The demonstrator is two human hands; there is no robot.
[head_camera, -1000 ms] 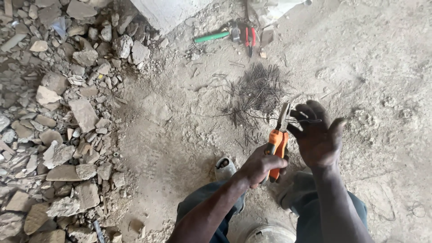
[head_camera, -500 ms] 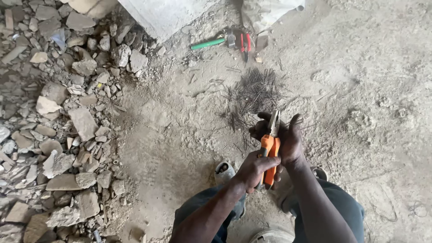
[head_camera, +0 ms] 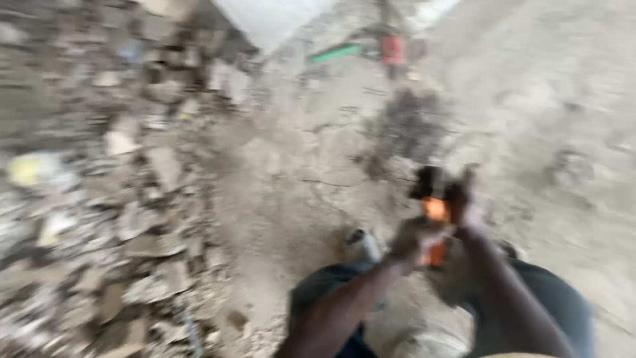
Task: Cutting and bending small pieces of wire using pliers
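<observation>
Head view is strongly blurred, yet both hands meet over the dusty floor (head_camera: 285,192) around an orange-handled tool, probably pliers (head_camera: 435,229). The long axis of the tool runs from 6 to 12 o'clock, handles toward the person. The left hand (head_camera: 412,240) grips the lower handles from 8 o'clock, its fingers clenched on them. The right hand (head_camera: 457,199) sits at the upper end, about 1 o'clock; whether its fingers grasp the tool I cannot tell. A dark heap of thin wire pieces (head_camera: 405,126) lies at 12 o'clock, apart from both hands, the right one nearer. Rubble (head_camera: 119,199) lies at 9 o'clock.
</observation>
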